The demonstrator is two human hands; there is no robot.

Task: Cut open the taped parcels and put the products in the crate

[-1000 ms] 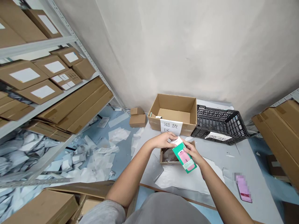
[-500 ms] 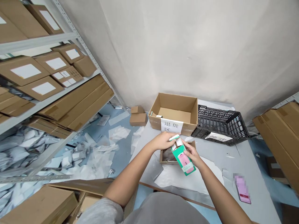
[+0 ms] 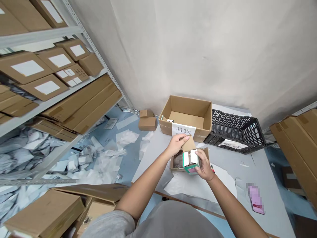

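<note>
Squarely between clasping right fingers (image 3: 200, 154): squarish green-and-white box (image 3: 190, 168), stiff flaps (image 3: 194, 156) open. Left fingers (image 3: 183, 138) pinch flat brown cardboard (image 3: 189, 144) at box's open end.

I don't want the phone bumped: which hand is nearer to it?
Right. The right hand, gripping the green-and-white box, is left of the phone; the left hand, holding brown cardboard, is farther left.

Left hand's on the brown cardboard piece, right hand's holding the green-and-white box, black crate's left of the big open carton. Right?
Crate side is wrong: head view shows the black crate right of the big open carton. The rest stands.
</note>
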